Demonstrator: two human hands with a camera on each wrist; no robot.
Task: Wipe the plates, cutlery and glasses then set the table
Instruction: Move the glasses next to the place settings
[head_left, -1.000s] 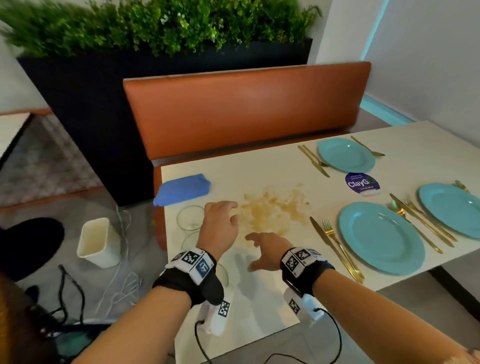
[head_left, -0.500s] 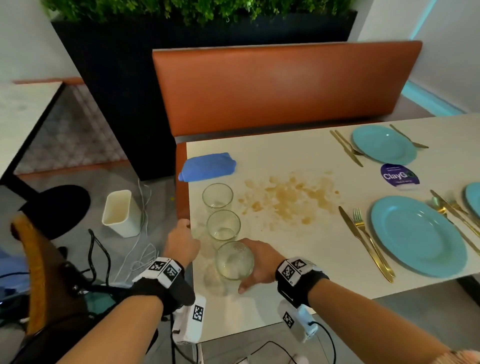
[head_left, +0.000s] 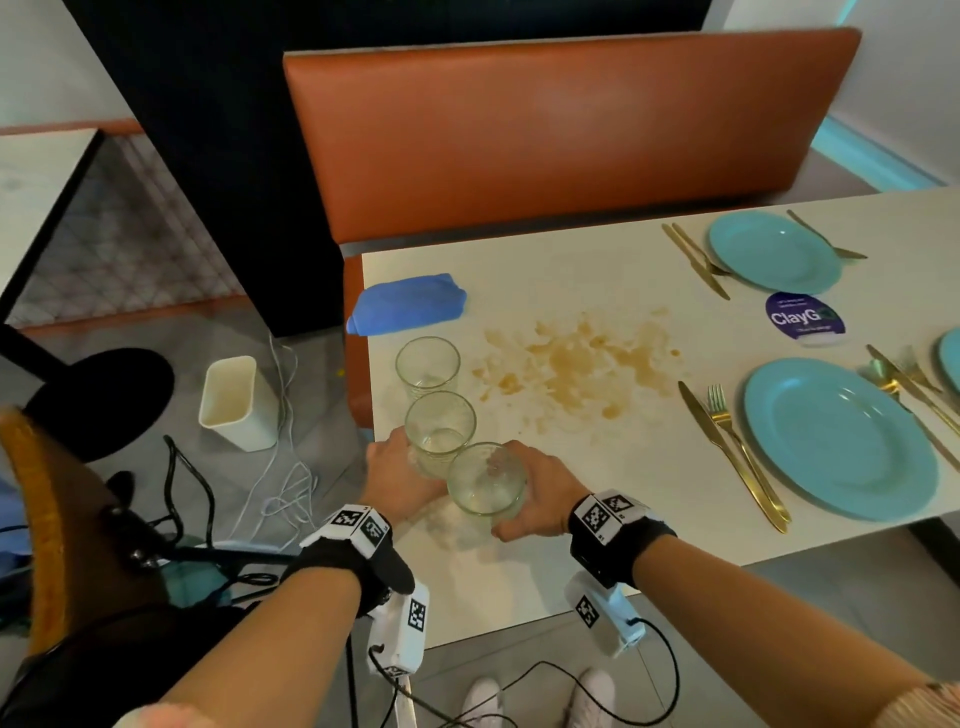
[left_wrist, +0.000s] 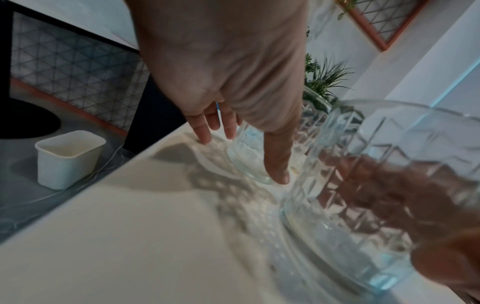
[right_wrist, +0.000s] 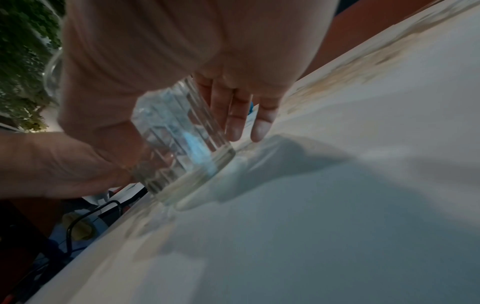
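1. Your table (head_left: 597, 270) is cut off beyond your right hand; one plate (head_left: 950, 358) shows only an edge.
2. Your left hand (head_left: 395, 478) has moved from the table edge onto the middle glass (head_left: 440, 434), fingers wrapped around it.
3. Your right hand (head_left: 540, 499) still grips the nearest glass (head_left: 485, 486), standing on the table, touching the middle one.
4. The far glass (head_left: 427, 364) stands beyond your left hand. Contents of all three are hard to make out.
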